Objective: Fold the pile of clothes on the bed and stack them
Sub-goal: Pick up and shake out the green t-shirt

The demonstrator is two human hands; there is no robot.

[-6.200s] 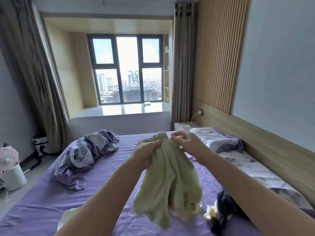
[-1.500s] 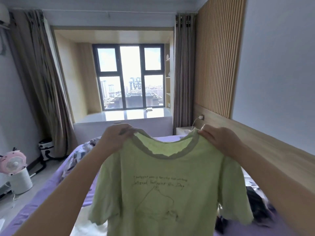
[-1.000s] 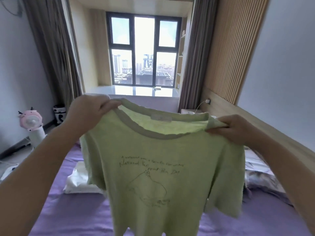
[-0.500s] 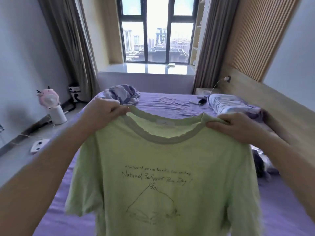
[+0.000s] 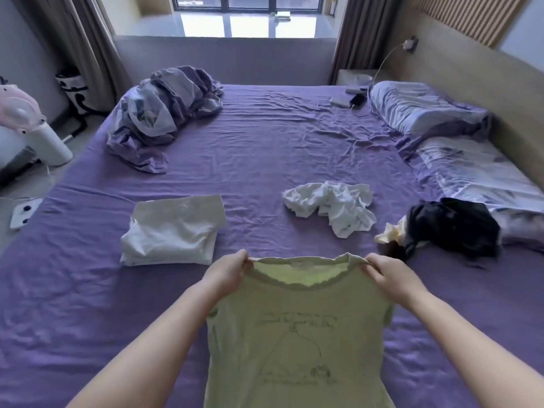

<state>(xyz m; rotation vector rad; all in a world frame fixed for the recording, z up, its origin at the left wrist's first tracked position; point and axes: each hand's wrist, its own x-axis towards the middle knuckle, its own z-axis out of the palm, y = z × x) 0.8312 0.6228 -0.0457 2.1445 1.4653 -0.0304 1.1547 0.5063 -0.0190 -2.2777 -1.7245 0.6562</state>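
Over the near edge of the bed (image 5: 265,148), both hands hold up a pale green T-shirt (image 5: 294,334) by its shoulders, print side toward the camera; the left hand (image 5: 226,273) has its fingers (image 5: 240,262) curled round the fabric beside the collar, and the right hand (image 5: 388,276) pinches the opposite shoulder in the same way, so the shirt hangs spread between them and is not yet laid flat or folded; to the left, just beyond the left hand, one folded white garment (image 5: 173,231) lies on the purple sheet, which I judge to be the start of the stack; a crumpled white garment (image 5: 332,207) lies near the middle, well apart from the folded one, and a dark heap of clothes (image 5: 453,231) with a pale yellow piece (image 5: 390,235) at its edge lies to the right by the pillows (image 5: 426,110); so roughly one item seems done, one is in hand, and at least three are left; no basket, box or other container shows
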